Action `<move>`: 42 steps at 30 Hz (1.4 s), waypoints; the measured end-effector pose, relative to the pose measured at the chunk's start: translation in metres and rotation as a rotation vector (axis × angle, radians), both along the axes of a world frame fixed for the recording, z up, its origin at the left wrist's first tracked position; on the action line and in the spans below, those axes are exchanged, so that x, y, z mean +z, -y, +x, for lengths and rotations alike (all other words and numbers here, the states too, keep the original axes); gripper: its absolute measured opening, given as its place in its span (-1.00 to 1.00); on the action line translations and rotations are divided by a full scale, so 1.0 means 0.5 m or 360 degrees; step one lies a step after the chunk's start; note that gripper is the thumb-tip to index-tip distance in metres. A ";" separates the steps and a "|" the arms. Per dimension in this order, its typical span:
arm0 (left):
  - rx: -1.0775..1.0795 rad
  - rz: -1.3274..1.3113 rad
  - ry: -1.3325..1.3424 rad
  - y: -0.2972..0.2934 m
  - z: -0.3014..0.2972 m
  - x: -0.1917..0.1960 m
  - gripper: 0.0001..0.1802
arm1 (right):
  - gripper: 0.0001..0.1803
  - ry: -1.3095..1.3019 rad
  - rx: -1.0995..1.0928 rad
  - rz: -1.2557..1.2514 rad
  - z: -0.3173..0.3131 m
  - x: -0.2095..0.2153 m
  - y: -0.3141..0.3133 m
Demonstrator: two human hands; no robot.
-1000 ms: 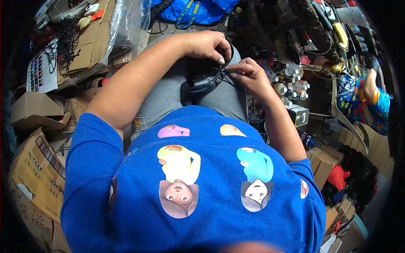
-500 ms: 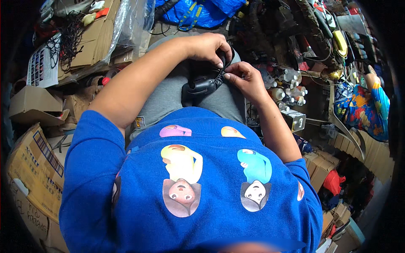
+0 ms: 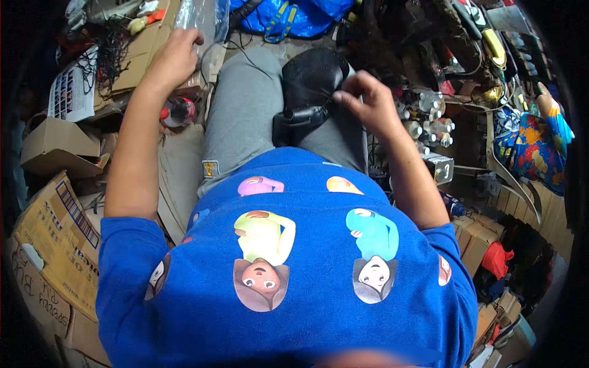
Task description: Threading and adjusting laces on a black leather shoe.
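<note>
A black leather-like article (image 3: 313,76) lies across my right thigh. Its upper part is broad and rounded, and a thick folded piece sits at its near end; what kind of article it is I cannot tell. At its right edge is my right hand (image 3: 371,104), thumb and forefinger drawn together close to thin strands on the surface. Whatever those fingertips pinch is too fine to make out. My left hand (image 3: 175,61) is well off to the left, over clear plastic sheeting (image 3: 205,24), its fingers curled. Anything inside that hand is hidden.
Flat cardboard (image 3: 138,64) and tangled black cord (image 3: 110,61) lie at left, above an open carton (image 3: 61,144). A red-capped bottle (image 3: 179,112) stands by my left thigh. Several small bottles (image 3: 435,129) cluster at right. A blue bag (image 3: 294,18) lies beyond my knees.
My left hand has left the black article and swung far to the left. My right hand has shifted slightly right, staying by the article's edge. The rounded upper part is now uncovered.
</note>
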State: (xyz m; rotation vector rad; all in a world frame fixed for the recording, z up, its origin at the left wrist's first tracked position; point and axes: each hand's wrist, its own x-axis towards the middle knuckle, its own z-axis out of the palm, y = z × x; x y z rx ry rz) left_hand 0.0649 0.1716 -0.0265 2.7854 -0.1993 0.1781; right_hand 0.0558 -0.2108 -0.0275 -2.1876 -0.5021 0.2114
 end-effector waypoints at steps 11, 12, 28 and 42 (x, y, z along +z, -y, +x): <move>-0.0546 -0.0597 -0.0080 0.250 -0.113 -0.005 -0.66 | -0.78 0.0368 0.0160 -0.0416 -0.051 0.033 0.004; -0.0547 -0.0599 -0.0085 0.257 -0.112 -0.018 -0.66 | -0.77 0.0370 0.0141 -0.0460 -0.055 0.033 0.003; -0.0709 -0.0881 -0.0199 0.292 -0.038 -0.061 -0.66 | -0.53 -0.0464 0.0058 -0.0015 -0.022 0.000 0.034; -0.0815 -0.0818 -0.0300 0.296 -0.012 -0.067 -0.66 | -0.60 -0.0559 0.0190 0.0043 0.007 -0.014 0.045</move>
